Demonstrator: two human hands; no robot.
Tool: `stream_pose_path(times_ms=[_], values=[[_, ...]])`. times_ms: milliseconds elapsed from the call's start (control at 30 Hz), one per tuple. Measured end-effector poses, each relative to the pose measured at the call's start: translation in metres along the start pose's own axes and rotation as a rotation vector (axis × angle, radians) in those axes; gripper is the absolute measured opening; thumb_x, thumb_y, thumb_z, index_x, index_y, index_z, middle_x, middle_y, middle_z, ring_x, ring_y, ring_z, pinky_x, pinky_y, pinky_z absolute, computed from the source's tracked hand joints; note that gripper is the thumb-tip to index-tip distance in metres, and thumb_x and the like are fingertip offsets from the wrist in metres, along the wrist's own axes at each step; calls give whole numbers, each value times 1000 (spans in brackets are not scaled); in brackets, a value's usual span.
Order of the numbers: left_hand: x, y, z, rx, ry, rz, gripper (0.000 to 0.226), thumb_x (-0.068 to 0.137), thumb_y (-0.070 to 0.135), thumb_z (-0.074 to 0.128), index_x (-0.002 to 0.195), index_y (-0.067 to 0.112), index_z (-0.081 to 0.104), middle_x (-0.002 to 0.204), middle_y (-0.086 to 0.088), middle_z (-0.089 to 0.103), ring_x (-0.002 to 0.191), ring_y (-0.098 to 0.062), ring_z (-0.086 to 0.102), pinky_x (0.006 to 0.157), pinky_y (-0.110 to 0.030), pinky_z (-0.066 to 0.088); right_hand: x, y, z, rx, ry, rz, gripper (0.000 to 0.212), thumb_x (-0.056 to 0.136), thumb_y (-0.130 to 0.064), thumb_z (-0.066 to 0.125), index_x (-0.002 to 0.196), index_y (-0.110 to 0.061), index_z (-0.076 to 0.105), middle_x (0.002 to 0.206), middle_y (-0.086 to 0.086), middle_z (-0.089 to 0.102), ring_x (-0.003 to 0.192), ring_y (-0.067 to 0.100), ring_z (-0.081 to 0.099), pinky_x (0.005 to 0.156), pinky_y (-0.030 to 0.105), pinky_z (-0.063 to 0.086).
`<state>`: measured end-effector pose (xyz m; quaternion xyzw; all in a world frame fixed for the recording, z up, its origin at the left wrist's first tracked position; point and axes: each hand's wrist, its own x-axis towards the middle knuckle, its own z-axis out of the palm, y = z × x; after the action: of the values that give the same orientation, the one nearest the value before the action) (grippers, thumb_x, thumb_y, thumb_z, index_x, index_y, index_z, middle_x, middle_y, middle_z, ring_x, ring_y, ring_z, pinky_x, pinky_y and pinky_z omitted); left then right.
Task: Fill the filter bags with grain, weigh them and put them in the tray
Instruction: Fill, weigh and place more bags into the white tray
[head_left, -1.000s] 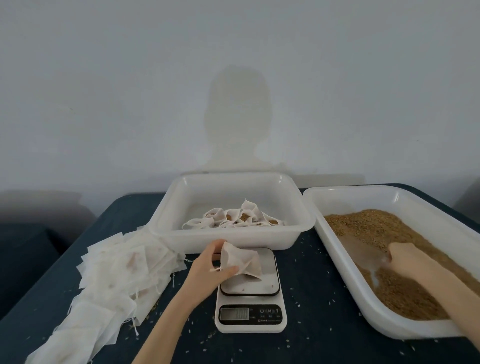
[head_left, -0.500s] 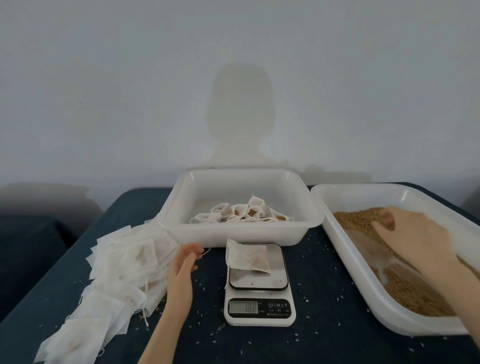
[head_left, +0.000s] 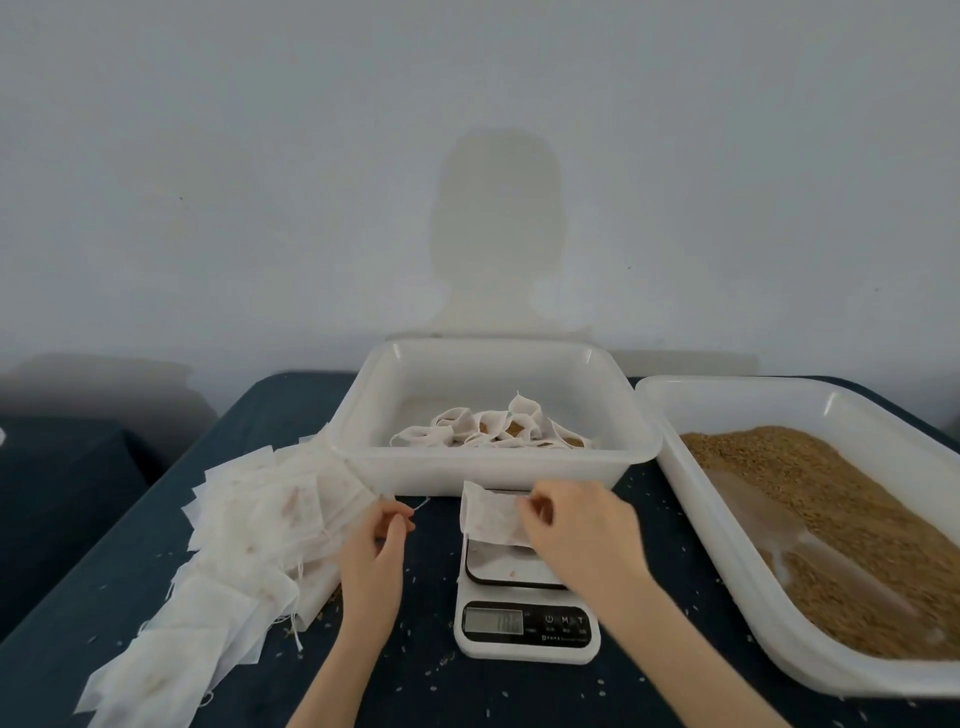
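A: White plastic everywhere. What sits behind the small white digital kitchen scale (head_left: 525, 597)?

B: A deep, square, translucent white plastic tray (head_left: 496, 465), its front wall just behind the scale. In it lies a loose heap of filled white filter bags (head_left: 493, 430), some showing brown grain through their open tops.

A: And to the right of the scale?

B: A large, shallow white plastic tub (head_left: 727, 545) holding golden-brown grain (head_left: 841, 519). The grain is scraped thin on the side nearer the scale, so the pale tub bottom shows there.

A: Left of the scale?

B: A long, messy pile of flat empty white filter bags with strings (head_left: 223, 561), spread over the dark blue tablecloth (head_left: 675, 519). Stray grains are scattered on the cloth around the scale.

A: Where is the bag being worked on?

B: One white filter bag (head_left: 491, 517) lies on the scale's platform, hanging a little over its far left edge. The right hand (head_left: 576, 530) is over the scale, fingers curled down, pinching the bag's right end.

A: The other hand?

B: The left hand (head_left: 376, 540) is just left of the scale, thumb and fingers closed narrowly on a thin white string (head_left: 418, 505). Whether that string belongs to the bag on the scale, I cannot tell.

A: The reading?

B: The display is lit but too blurred to read
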<state>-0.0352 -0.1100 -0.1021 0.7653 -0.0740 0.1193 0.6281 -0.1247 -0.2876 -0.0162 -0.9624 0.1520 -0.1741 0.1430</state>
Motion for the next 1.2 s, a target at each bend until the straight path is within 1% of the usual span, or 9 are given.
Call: stream_pose_path(times_ms=[200,467,567,700,800,867,933,1033,1200], values=[[-3,-5,4,89,-61,42,28,92,4,52,82,27,63,72,8,65,62,-13,55,54,-18,42,31,-41,44,-142,-5,-41,44,90,-61,43,74,-20,49,63,-6,45,57,13,45,47,25,28],[-4,-5,3,147,-91,59,30,91,7,56,82,36,60,72,13,64,63,-7,57,59,-21,44,50,-45,51,-140,-97,11,14,89,-25,52,78,-18,50,61,-5,38,63,15,50,50,24,33],[-6,2,4,104,-168,116,31,85,15,67,100,39,55,86,17,64,80,-4,60,69,-20,47,51,-37,38,-56,-109,9,19,92,-25,46,77,-18,56,63,-5,46,62,14,50,52,24,36],[-10,11,14,93,-401,147,91,61,46,79,138,37,30,134,29,40,122,12,39,95,-12,38,42,-31,12,60,-120,-61,28,90,-28,46,63,-22,49,61,-7,48,61,13,49,53,25,35],[-12,23,29,116,-538,100,113,53,48,80,142,44,11,141,25,31,127,8,35,104,-19,35,36,-32,-9,111,-84,-91,29,85,-30,50,58,-22,46,59,-6,48,65,16,52,57,27,41],[-13,34,36,69,-543,78,108,55,42,81,135,52,10,127,35,36,116,17,40,89,-7,41,34,-33,-20,150,-102,-101,32,85,-34,52,55,-23,46,60,-6,50,66,16,53,58,27,42],[-11,41,37,-18,-533,74,90,57,37,79,128,50,26,112,37,48,106,17,49,76,-5,46,32,-33,-27,188,-90,-103,33,86,-33,53,56,-22,48,65,-4,54,67,16,53,54,21,36],[-9,51,34,-176,-604,50,64,63,30,75,113,57,46,114,26,59,111,3,56,83,-20,50,32,-28,-39,190,-29,-115,31,86,-31,53,56,-22,48,66,-4,55,61,10,47,51,20,29],[-11,64,39,-294,-807,17,71,72,20,75,130,45,44,133,18,52,126,0,46,89,-17,48,30,-12,-62,219,-107,-131,32,85,-31,56,55,-24,44,55,-7,47,54,8,41,53,23,30]])
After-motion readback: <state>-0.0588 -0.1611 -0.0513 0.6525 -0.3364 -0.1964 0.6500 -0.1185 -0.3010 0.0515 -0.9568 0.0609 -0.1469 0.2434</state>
